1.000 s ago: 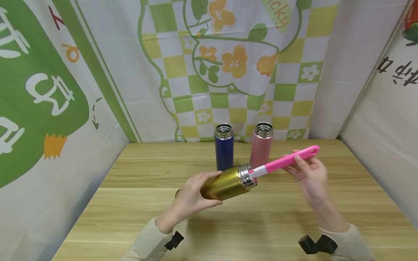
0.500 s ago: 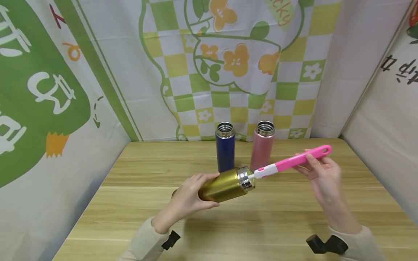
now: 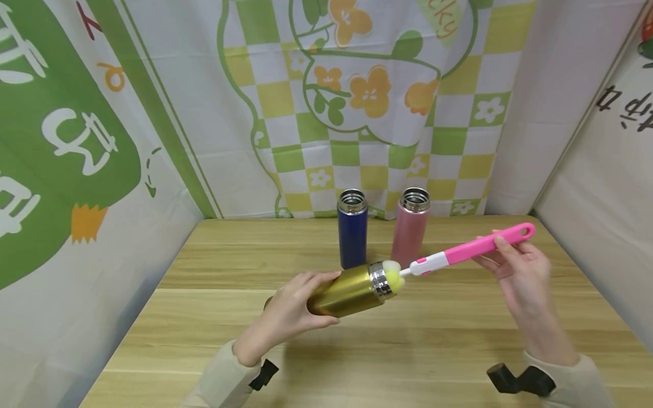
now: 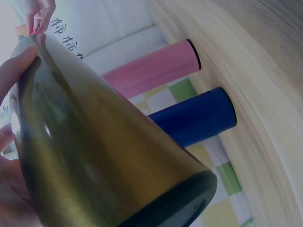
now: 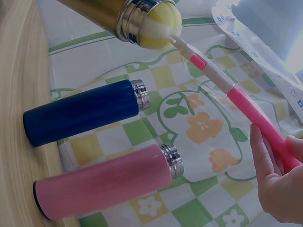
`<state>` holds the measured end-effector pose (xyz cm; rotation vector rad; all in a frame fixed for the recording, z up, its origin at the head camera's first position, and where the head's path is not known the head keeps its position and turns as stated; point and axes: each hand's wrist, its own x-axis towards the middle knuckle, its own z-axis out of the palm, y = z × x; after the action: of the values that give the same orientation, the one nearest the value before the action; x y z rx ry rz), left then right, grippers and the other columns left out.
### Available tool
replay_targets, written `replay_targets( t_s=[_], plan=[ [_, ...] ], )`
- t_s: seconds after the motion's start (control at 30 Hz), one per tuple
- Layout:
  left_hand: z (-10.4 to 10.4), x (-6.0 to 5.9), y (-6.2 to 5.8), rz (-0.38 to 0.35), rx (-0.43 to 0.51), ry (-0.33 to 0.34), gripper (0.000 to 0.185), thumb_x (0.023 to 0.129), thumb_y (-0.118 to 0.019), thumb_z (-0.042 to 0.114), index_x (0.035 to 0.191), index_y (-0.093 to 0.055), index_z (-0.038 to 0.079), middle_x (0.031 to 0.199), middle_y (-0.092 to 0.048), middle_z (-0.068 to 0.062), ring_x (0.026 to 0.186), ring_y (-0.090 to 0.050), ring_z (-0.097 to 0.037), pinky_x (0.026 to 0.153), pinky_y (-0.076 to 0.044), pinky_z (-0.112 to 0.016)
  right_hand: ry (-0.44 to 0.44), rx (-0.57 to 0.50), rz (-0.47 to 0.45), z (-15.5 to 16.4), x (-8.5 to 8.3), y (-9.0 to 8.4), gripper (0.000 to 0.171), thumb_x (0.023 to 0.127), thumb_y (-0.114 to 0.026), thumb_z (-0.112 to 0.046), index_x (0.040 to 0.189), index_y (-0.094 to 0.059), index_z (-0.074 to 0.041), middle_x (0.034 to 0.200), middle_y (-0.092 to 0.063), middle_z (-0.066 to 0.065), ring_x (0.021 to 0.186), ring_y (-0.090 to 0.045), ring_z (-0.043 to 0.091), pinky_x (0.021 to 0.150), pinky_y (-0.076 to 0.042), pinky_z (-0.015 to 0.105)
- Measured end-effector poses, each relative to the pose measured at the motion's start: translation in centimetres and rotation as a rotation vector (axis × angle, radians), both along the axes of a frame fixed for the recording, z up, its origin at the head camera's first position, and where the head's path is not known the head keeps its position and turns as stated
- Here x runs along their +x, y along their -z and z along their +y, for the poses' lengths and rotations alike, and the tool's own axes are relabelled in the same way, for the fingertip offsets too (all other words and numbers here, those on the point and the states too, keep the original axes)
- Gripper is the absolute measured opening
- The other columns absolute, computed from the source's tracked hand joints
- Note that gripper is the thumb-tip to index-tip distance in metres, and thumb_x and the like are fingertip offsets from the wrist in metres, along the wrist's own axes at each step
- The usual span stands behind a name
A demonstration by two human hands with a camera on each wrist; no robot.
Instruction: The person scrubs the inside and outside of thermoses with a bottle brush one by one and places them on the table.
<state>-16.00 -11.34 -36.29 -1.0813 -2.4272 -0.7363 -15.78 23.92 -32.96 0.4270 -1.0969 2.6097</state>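
A gold thermos bottle [image 3: 344, 292] lies tilted in the air, gripped round its body by my left hand [image 3: 291, 306], its steel mouth facing right and a little up. My right hand [image 3: 522, 275] pinches the pink handle of a bottle brush [image 3: 474, 249]. At the mouth, the brush's yellow and white sponge head [image 5: 163, 23] bulges partly out, the remainder hidden inside the neck. In the left wrist view the bottle's dark base [image 4: 175, 203] points toward the camera.
Behind the gold bottle, a blue thermos bottle [image 3: 352, 232] and a pink thermos bottle [image 3: 410, 229] stand upright without lids on the wooden table [image 3: 229, 255]. A patterned cloth [image 3: 285, 113] hangs along the table's back edge.
My right hand has drawn the brush rightward, so its white stem and then the sponge head have come out at the mouth. My left hand and the bottle have shifted slightly left.
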Motion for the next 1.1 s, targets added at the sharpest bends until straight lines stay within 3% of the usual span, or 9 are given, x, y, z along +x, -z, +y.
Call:
replay_targets(
  t_s=[0.27,0.4,0.5,0.6,0.63,0.73,0.8,1.0,1.1],
  plan=[
    [0.4,-0.1,0.0,0.045,0.0,-0.013,0.071,0.056,-0.082,0.032,0.118,-0.054,0.014,0.102,-0.059,-0.005,0.09,-0.056,-0.017,0.071,-0.049,-0.033,0.017,0.024,-0.033,-0.4,0.1,0.5,0.016,0.087,-0.046,0.005,0.096,-0.059,0.007,0.089,-0.064,0.017,0.082,-0.064,0.025,0.073,-0.05,0.037],
    [0.3,-0.2,0.0,0.055,0.005,-0.027,0.071,0.054,-0.082,0.032,0.117,-0.055,0.014,0.099,-0.059,-0.004,0.087,-0.056,-0.016,0.069,-0.049,-0.031,-0.014,0.029,-0.002,0.4,-1.5,3.2,0.016,0.086,-0.051,0.002,0.099,-0.058,0.007,0.092,-0.063,0.018,0.085,-0.063,0.025,0.076,-0.048,0.038],
    [0.2,-0.3,0.1,0.054,0.004,-0.034,0.07,0.054,-0.082,0.033,0.117,-0.055,0.014,0.098,-0.059,-0.004,0.086,-0.056,-0.016,0.068,-0.049,-0.031,-0.011,0.064,0.025,0.1,-1.8,3.8,0.016,0.087,-0.051,0.001,0.1,-0.057,0.007,0.094,-0.063,0.017,0.086,-0.063,0.024,0.077,-0.048,0.038],
    [0.2,-0.4,0.1,0.053,0.0,-0.038,0.07,0.055,-0.082,0.033,0.117,-0.055,0.014,0.098,-0.058,-0.004,0.086,-0.055,-0.016,0.068,-0.049,-0.031,-0.011,0.059,0.008,-0.6,-1.6,3.4,0.014,0.086,-0.05,0.002,0.098,-0.058,0.006,0.092,-0.064,0.016,0.085,-0.063,0.023,0.077,-0.048,0.036],
    [0.2,-0.4,0.2,0.053,0.0,-0.038,0.07,0.055,-0.082,0.033,0.117,-0.055,0.014,0.098,-0.058,-0.004,0.086,-0.055,-0.016,0.068,-0.049,-0.031,0.026,0.09,-0.017,-1.7,-0.4,1.7,0.014,0.087,-0.049,0.003,0.097,-0.057,0.006,0.091,-0.064,0.016,0.084,-0.064,0.023,0.076,-0.048,0.036],
    [0.3,-0.5,0.2,0.058,0.001,-0.043,0.07,0.054,-0.082,0.033,0.117,-0.056,0.014,0.097,-0.059,-0.004,0.085,-0.055,-0.016,0.067,-0.049,-0.03,0.028,0.096,-0.048,-1.9,-0.5,2.1,0.014,0.086,-0.05,0.003,0.098,-0.056,0.006,0.091,-0.063,0.016,0.084,-0.064,0.024,0.076,-0.048,0.036],
    [0.5,-0.5,0.3,0.061,0.007,-0.042,0.07,0.054,-0.082,0.033,0.116,-0.056,0.014,0.098,-0.059,-0.004,0.086,-0.055,-0.016,0.068,-0.048,-0.03,0.004,0.139,-0.047,-1.3,-1.7,4.2,0.017,0.087,-0.049,0.002,0.103,-0.053,0.006,0.096,-0.062,0.017,0.088,-0.062,0.027,0.078,-0.047,0.039],
    [2.1,-0.6,0.1,0.091,0.011,-0.014,0.071,0.055,-0.082,0.035,0.117,-0.055,0.014,0.098,-0.059,-0.003,0.086,-0.056,-0.017,0.068,-0.049,-0.03,-0.073,0.244,-0.028,1.1,-8.8,16.2,0.032,0.089,-0.043,0.004,0.121,-0.041,0.007,0.115,-0.049,0.03,0.103,-0.049,0.046,0.082,-0.041,0.052],
    [2.5,-0.7,0.0,0.102,0.013,-0.022,0.071,0.054,-0.082,0.034,0.117,-0.055,0.014,0.097,-0.059,-0.003,0.085,-0.055,-0.016,0.068,-0.049,-0.03,-0.037,0.259,-0.042,0.7,-9.6,17.8,0.037,0.089,-0.046,0.001,0.124,-0.038,0.006,0.118,-0.045,0.03,0.105,-0.046,0.048,0.083,-0.04,0.052]
  ],
)
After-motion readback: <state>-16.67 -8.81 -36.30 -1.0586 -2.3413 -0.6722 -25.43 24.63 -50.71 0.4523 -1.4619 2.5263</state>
